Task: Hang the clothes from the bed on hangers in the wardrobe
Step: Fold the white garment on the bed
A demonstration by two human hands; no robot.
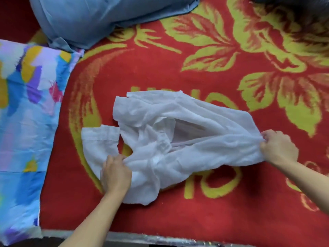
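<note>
Two pillows (26, 111) flank the gripped white shirt (178, 143)

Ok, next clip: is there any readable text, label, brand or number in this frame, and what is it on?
Large yellow woven characters on the red and yellow floral blanket, above and below the sheer white shirt: partly covered by the shirt and seen upside down, not readable as words; round "O"-like shapes show.
Small white tag inside the shirt: too blurred to read.
Multicoloured patterned pillow and blue fabric bundle: no text.

Left hand (115, 172), right hand (277, 147) gripping white shirt (170, 139) on red blanket (213, 211).
</note>
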